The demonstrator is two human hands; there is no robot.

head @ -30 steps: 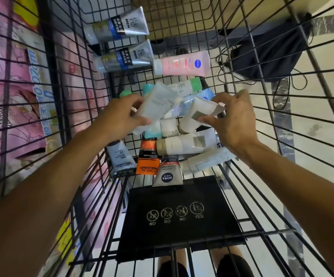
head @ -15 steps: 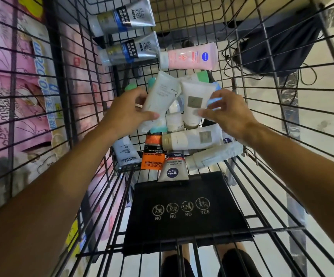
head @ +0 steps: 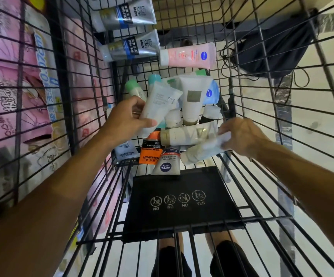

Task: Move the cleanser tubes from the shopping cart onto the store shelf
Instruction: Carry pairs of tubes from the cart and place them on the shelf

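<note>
Several cleanser tubes lie heaped in the far end of the black wire shopping cart (head: 225,168). My left hand (head: 127,121) grips a white tube (head: 160,102), lifted over the left of the heap. My right hand (head: 242,136) curls around the flat end of another white tube (head: 201,151), blurred, at the heap's near right. A white tube with a gold label (head: 192,96) rests in the middle of the heap. Two silver MEN tubes (head: 131,47) and a pink Nivea tube (head: 190,55) lie farther back. No store shelf is in view.
An orange L'Oreal tube (head: 150,153) and a Nivea Men tube (head: 168,162) lie nearest me, above the cart's black seat flap (head: 182,196). Pink packages (head: 6,76) fill the space left of the cart. A black bag (head: 272,43) with cables lies on the floor beyond.
My right hand let go of the gold-labelled white tube, which dropped onto the heap, then moved down and right onto another white tube. My left hand kept its tube.
</note>
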